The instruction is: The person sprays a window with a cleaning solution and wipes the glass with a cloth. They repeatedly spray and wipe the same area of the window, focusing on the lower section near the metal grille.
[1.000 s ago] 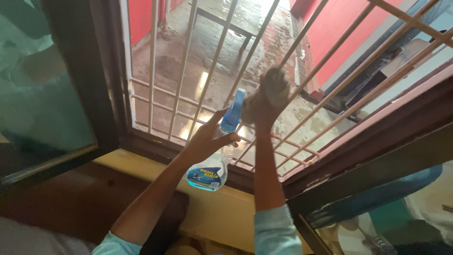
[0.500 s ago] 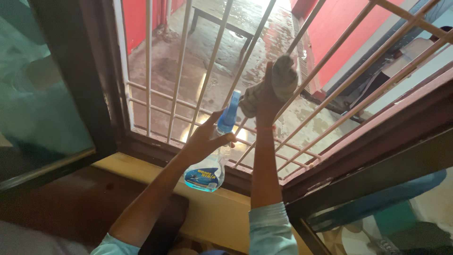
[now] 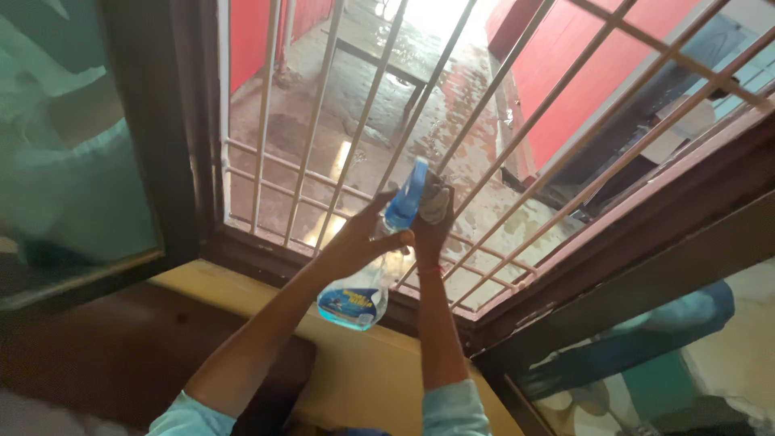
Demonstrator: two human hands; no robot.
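Observation:
My left hand (image 3: 359, 236) grips a clear spray bottle (image 3: 359, 291) with blue liquid and a blue trigger head, held up near the window grille (image 3: 323, 97). My right hand (image 3: 430, 226) is closed on a grey cloth (image 3: 437, 198) and presses it against one slanted bar of the pale metal grille, low down and right beside the bottle's trigger head. Both forearms reach up from light blue sleeves.
A dark brown window frame (image 3: 173, 161) surrounds the grille, with open glass panes at the left (image 3: 64, 145) and lower right (image 3: 646, 355). A yellow sill (image 3: 363, 355) runs below. Outside lie a wet concrete floor, red walls and a bench.
My right hand has slid the cloth down the bar, from high on the grille to beside the bottle's head. The left hand and bottle stay nearly in place.

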